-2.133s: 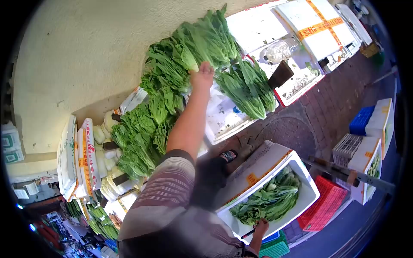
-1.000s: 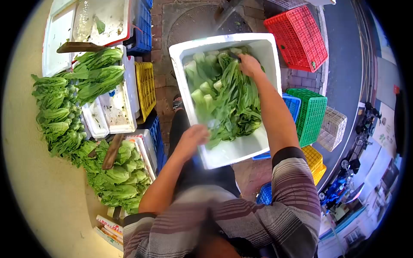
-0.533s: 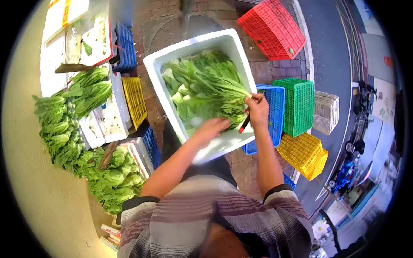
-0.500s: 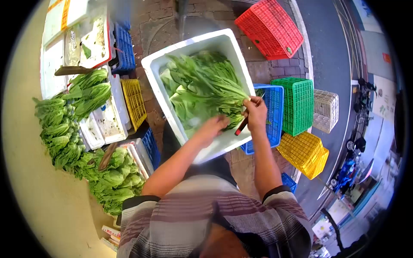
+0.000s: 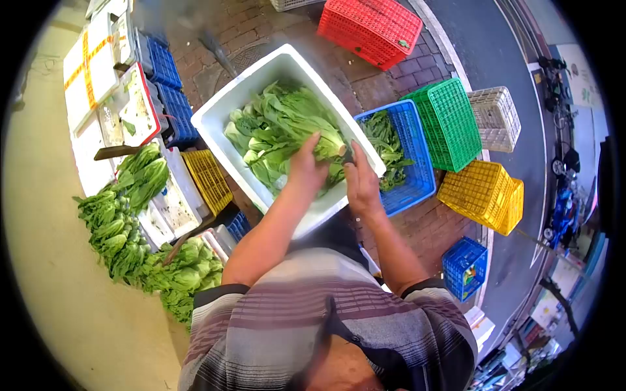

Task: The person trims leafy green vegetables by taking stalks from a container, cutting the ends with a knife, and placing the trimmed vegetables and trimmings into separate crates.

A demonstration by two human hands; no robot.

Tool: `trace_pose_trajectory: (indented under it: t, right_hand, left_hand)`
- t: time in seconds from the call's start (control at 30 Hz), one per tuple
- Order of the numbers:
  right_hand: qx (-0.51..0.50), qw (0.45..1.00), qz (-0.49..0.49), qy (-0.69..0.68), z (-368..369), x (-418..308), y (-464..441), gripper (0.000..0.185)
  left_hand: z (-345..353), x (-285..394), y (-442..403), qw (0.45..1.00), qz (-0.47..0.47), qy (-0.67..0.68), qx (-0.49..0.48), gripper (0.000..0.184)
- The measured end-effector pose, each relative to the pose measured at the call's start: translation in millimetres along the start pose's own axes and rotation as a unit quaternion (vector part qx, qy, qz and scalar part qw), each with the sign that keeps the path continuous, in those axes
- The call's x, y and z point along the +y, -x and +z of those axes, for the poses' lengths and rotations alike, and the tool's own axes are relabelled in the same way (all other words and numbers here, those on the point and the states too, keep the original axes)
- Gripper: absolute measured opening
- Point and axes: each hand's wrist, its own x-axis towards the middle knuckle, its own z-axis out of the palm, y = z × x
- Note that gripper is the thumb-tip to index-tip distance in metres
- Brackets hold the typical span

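A white foam box (image 5: 207, 117) full of leafy green lettuce lies in front of my body. My left hand (image 5: 308, 168) is closed around a head of lettuce (image 5: 293, 120) above the others, its pale stem end turned right. Beside that stem end is my right hand (image 5: 362, 186), its fingers closed on a small knife (image 5: 348, 155). Only a dark bit of the knife shows, close to the stem; my fingers hide the handle.
Right of the box stands a blue crate (image 5: 417, 159) holding loose leaves. Farther right are a green crate (image 5: 450, 124), yellow crates (image 5: 479, 192) and a red crate (image 5: 375, 29). On the left, lettuce heads (image 5: 117, 238) are piled beside open foam boxes (image 5: 171, 195).
The lettuce head's stem end has moved up and left, away from the box's right rim. My left hand now grips the head, and my right hand has turned with the knife toward the stem.
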Motion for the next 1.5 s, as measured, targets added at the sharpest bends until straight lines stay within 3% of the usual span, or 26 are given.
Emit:
trace_pose_trajectory:
  t: [0.03, 0.1, 0.17, 0.27, 0.57, 0.63, 0.7, 0.77, 0.97, 1.07, 1.17, 1.2, 1.23, 1.27, 1.3, 1.4, 1.5]
  right_hand:
    - [0.002, 0.999, -0.025, 0.037, -2.1, -10.0, 1.2, 0.055]
    - [0.014, 0.997, -0.06, 0.048, -4.5, -19.3, 1.4, 0.058]
    - [0.001, 0.998, -0.043, 0.047, -5.9, -18.3, 5.1, 0.06]
    - [0.011, 0.993, -0.098, 0.06, -10.3, -11.6, 9.8, 0.058]
    - [0.003, 0.994, -0.09, 0.055, -24.3, -11.1, 19.5, 0.06]
    - [0.001, 0.997, -0.064, 0.044, -27.1, -8.9, 19.3, 0.059]
    - [-0.001, 0.999, -0.047, 0.024, -29.7, -7.2, 20.1, 0.058]
    - [-0.003, 0.999, -0.042, -0.005, -34.2, -5.7, 19.0, 0.055]
    - [-0.005, 0.998, -0.051, -0.029, -46.4, 8.8, 22.4, 0.043]
    - [-0.017, 0.99, 0.037, -0.132, -51.7, 15.9, 27.9, 0.038]
    - [0.015, 0.992, 0.051, -0.117, -60.7, 43.0, 37.0, 0.035]
    - [0.002, 0.977, 0.184, -0.105, -75.3, 36.5, 36.0, 0.034]
    - [0.116, 0.979, 0.124, -0.115, -69.6, 62.0, 37.3, 0.037]
    - [0.156, 0.925, 0.233, -0.255, -79.5, 88.5, 41.3, 0.04]
    - [0.19, 0.838, 0.333, -0.387, -91.3, 94.2, 41.0, 0.045]
    - [0.172, 0.835, 0.378, -0.361, -99.8, 101.9, 44.2, 0.052]
    - [0.066, 0.918, 0.304, -0.246, -82.0, 58.7, 37.7, 0.053]
  left_hand:
    - [-3.6, -7.5, 3.1, 0.99, 0.073, -0.118, -0.029, 0.034]
    - [-3.4, -11.1, 7.8, 0.989, 0.046, -0.133, -0.04, 0.034]
    - [34.4, 18.3, 35.8, 0.985, -0.155, 0.075, 0.006, 0.034]
    - [30.0, 10.0, 39.7, 0.982, -0.167, 0.089, -0.021, 0.034]
    - [40.4, 8.9, 50.3, 0.976, -0.202, 0.07, -0.046, 0.033]
    - [37.8, 6.1, 55.8, 0.987, -0.127, -0.054, -0.083, 0.032]
    - [39.0, 7.8, 58.4, 0.986, -0.133, -0.074, -0.062, 0.031]
    - [48.2, 14.3, 53.8, 0.976, -0.217, 0.008, 0.017, 0.03]
    - [48.5, 2.5, 46.9, 0.98, -0.195, 0.017, 0.044, 0.026]
    - [38.2, -10.4, 34.8, 0.976, -0.216, 0.029, 0.01, 0.027]
    - [52.3, -15.0, 35.6, 0.975, -0.214, 0.024, 0.055, 0.029]
    - [54.3, -17.0, 35.9, 0.975, -0.212, 0.016, 0.059, 0.029]
    - [57.6, -18.1, 34.3, 0.976, -0.209, 0.007, 0.062, 0.03]
    - [61.1, -18.9, 32.5, 0.977, -0.205, -0.002, 0.065, 0.03]
    - [66.6, -19.6, 33.3, 0.978, -0.199, -0.02, 0.056, 0.031]
    - [76.9, -27.7, 33.7, 0.981, -0.179, -0.068, 0.016, 0.031]
    - [71.3, -44.3, 26.0, 0.979, -0.164, -0.117, -0.018, 0.029]
